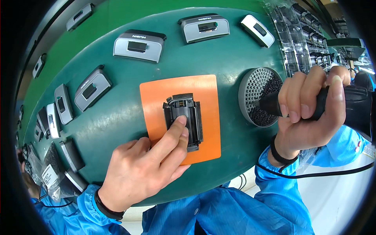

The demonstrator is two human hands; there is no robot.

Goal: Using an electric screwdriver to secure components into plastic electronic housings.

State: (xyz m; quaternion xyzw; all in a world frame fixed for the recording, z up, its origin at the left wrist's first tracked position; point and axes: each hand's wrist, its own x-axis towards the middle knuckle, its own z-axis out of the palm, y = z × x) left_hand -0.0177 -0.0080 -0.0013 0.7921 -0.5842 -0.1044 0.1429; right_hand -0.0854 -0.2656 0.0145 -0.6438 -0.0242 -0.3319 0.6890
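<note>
A black plastic housing (190, 129) with small gold contacts at its far end lies on an orange mat (207, 88). My left hand (145, 166) presses it down, index and middle fingertips together on its middle and the thumb low by the mat. My right hand (311, 103) is wrapped round a black electric screwdriver (354, 107), held roughly level and pointing left. The screwdriver's tip is over a round grey tray (243, 98) with a grid of holes and many small black screws (260, 115). Whether a screw sits on the tip, I cannot make out.
Grey-and-black device covers with small windows (137, 46) stand along the far and left sides of the green table (188, 62). Clear plastic trays (288, 43) are stacked at far right. Plastic bags (55, 172) lie at left. A black cable (317, 175) crosses beside my right wrist.
</note>
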